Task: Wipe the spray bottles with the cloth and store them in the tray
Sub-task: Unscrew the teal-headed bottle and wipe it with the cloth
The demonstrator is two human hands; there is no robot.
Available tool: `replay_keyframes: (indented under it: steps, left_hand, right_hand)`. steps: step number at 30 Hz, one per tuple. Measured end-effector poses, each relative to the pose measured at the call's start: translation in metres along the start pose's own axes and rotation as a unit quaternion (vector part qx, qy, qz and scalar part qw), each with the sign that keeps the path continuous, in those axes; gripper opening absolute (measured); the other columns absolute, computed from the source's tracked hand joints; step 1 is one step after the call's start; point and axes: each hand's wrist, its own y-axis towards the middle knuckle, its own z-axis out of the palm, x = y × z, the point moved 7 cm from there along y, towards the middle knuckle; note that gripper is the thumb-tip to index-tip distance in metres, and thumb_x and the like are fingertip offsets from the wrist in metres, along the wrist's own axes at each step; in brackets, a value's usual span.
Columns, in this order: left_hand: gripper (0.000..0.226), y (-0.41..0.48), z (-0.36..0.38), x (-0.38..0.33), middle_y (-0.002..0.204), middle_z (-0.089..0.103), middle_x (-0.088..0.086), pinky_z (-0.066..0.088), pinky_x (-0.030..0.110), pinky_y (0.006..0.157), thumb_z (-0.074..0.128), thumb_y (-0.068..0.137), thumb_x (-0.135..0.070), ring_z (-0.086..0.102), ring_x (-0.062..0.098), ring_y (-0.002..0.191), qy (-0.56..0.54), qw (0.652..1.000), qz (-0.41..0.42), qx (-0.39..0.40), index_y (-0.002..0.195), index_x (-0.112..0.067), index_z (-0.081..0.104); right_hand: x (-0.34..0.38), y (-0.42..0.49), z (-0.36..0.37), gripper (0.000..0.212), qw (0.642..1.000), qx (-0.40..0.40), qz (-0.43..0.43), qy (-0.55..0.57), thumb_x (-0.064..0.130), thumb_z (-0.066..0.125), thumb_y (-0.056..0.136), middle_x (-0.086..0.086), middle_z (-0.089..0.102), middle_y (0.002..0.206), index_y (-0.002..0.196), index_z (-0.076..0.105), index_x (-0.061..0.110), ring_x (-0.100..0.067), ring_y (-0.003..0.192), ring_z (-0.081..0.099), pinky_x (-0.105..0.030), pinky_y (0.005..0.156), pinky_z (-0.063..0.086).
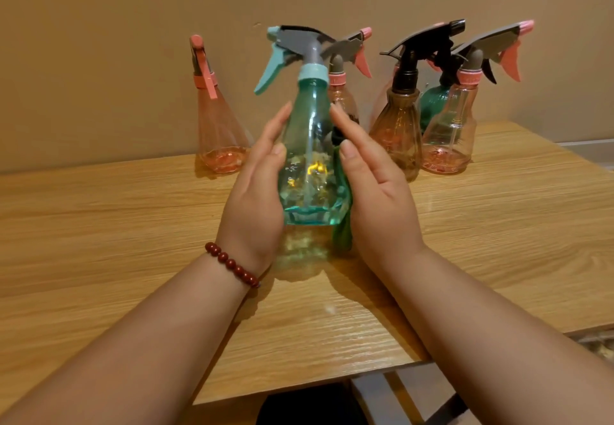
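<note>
Teal bottle (309,158) is at frame centre, upright, nozzle toward 9 o'clock. It looks lifted just off the table (133,231). Left hand (255,192) lies flat on its 9 o'clock side, fingers straight, thumb on the front. Right hand (378,192) lies flat at 3 o'clock and presses the green cloth (342,238) onto the bottle. Neither hand wraps it; the bottle is sandwiched between the palms.

Step in hand, as judged: wiping the body. To do it well:
- Hold the left palm firm, since the plastic looks slick.
- Slide the cloth up and down, and turn the bottle to reach the far side.
- Then do the neck and trigger.

Most of the cloth is hidden behind the palm, so coverage can't be told.

Five more bottles stand by the wall (99,42), from 10 to 2 o'clock:
- Cone bottle (219,125) at 10 o'clock, alone.
- Pink bottle (344,95) at 12–1, right behind the teal one.
- Amber bottle (395,132), green bottle (432,105) and clear pink bottle (452,132) bunched at 1–2, heads overlapping in view.

Bracelet (232,265) on the left wrist. Tray is not in view, so the storage spot is unknown.

In the way: the pink bottle's head sits close behind the teal head — risk of a knock when turning.
</note>
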Motion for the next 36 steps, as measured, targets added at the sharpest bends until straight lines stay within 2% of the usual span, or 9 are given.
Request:
replay_keyframes:
  steps: [5, 8, 11, 16, 21, 24, 29, 34, 36]
  left_hand:
    - [0.039, 0.002, -0.002, 0.003, 0.143, 0.053, -0.009, 0.038, 0.045, 0.113, 0.030, 0.100, -0.031, 0.048, 0.009, 0.133, -0.025, 0.999, -0.017, -0.030, 0.130, -0.044, 0.051]
    - [0.036, 0.000, 0.001, -0.003, 0.142, 0.052, -0.018, 0.038, 0.030, 0.113, 0.034, 0.104, -0.042, 0.045, -0.005, 0.132, 0.064, 0.997, 0.014, -0.037, 0.137, -0.041, 0.048]
    - [0.054, 0.000, 0.004, -0.002, 0.144, 0.049, -0.018, 0.036, 0.014, 0.107, 0.049, 0.098, -0.047, 0.042, -0.010, 0.132, 0.027, 1.000, 0.007, 0.005, 0.147, -0.027, 0.043]
    - [0.054, -0.002, 0.001, -0.004, 0.142, 0.054, -0.010, 0.041, 0.037, 0.111, 0.054, 0.091, -0.033, 0.049, 0.007, 0.133, 0.008, 0.999, 0.026, 0.018, 0.143, -0.028, 0.047]
    - [0.044, -0.011, 0.019, -0.003, 0.130, 0.064, -0.007, 0.052, 0.022, 0.090, 0.052, 0.093, -0.017, 0.061, 0.004, 0.117, 0.007, 0.996, 0.006, 0.090, 0.136, -0.026, 0.054]
    - [0.040, -0.011, 0.021, -0.005, 0.122, 0.064, -0.017, 0.049, 0.011, 0.083, 0.049, 0.098, -0.011, 0.060, -0.007, 0.111, 0.011, 0.997, 0.010, 0.076, 0.136, -0.021, 0.055]
    - [0.048, 0.000, -0.005, 0.000, 0.133, 0.063, -0.008, 0.046, 0.034, 0.106, 0.045, 0.092, -0.025, 0.056, 0.006, 0.125, -0.031, 0.999, 0.001, -0.034, 0.139, -0.021, 0.054]
    - [0.046, -0.001, 0.005, 0.000, 0.126, 0.066, -0.011, 0.050, 0.021, 0.092, 0.047, 0.091, -0.021, 0.060, 0.003, 0.119, -0.015, 1.000, -0.010, 0.021, 0.136, -0.022, 0.056]
    - [0.041, -0.005, 0.015, 0.005, 0.122, 0.067, -0.013, 0.051, 0.021, 0.091, 0.049, 0.096, -0.018, 0.061, 0.001, 0.116, -0.001, 0.997, -0.026, 0.067, 0.136, -0.024, 0.056]
  right_hand:
    - [0.007, -0.003, 0.001, 0.037, 0.997, -0.015, -0.048, -0.062, 0.016, 0.042, 0.101, 0.004, 0.048, 0.145, 0.136, 0.044, 0.026, -0.001, 0.137, 0.038, -0.022, 0.113, 0.032]
    - [0.008, -0.004, -0.007, 0.037, 0.991, -0.055, -0.071, -0.101, 0.014, 0.043, 0.102, 0.002, 0.048, 0.145, 0.139, 0.045, 0.019, -0.004, 0.138, 0.038, -0.021, 0.113, 0.032]
    - [0.010, -0.003, -0.004, 0.040, 0.985, -0.043, -0.096, -0.138, 0.012, 0.044, 0.102, -0.005, 0.042, 0.150, 0.141, 0.044, 0.009, -0.009, 0.142, 0.034, -0.023, 0.115, 0.029]
    - [0.010, -0.001, 0.009, 0.043, 0.988, 0.036, -0.095, -0.120, 0.009, 0.042, 0.102, -0.008, 0.019, 0.160, 0.145, 0.037, 0.010, -0.013, 0.149, 0.015, -0.032, 0.121, 0.020]
    - [0.008, 0.006, -0.018, 0.041, 0.995, -0.055, -0.024, -0.076, 0.021, 0.037, 0.104, 0.003, 0.016, 0.162, 0.143, 0.036, 0.034, 0.006, 0.145, 0.009, -0.018, 0.117, 0.019]
    - [0.006, 0.006, -0.020, 0.040, 0.997, -0.054, -0.016, -0.057, 0.022, 0.038, 0.104, 0.005, 0.029, 0.158, 0.141, 0.038, 0.036, 0.000, 0.145, 0.019, -0.029, 0.120, 0.023]
    - [0.002, -0.003, 0.011, 0.041, 0.992, 0.071, -0.025, -0.101, 0.019, 0.043, 0.102, 0.008, 0.021, 0.160, 0.140, 0.041, 0.035, 0.014, 0.138, 0.020, -0.013, 0.111, 0.027]
    - [-0.002, 0.003, -0.001, 0.040, 0.999, 0.002, 0.020, -0.037, 0.031, 0.042, 0.100, 0.008, 0.027, 0.159, 0.132, 0.044, 0.055, 0.001, 0.143, 0.024, -0.032, 0.115, 0.031]
    - [-0.003, 0.006, -0.014, 0.038, 0.998, -0.052, 0.025, 0.001, 0.033, 0.042, 0.098, 0.008, 0.038, 0.153, 0.132, 0.047, 0.050, -0.007, 0.142, 0.032, -0.044, 0.115, 0.033]
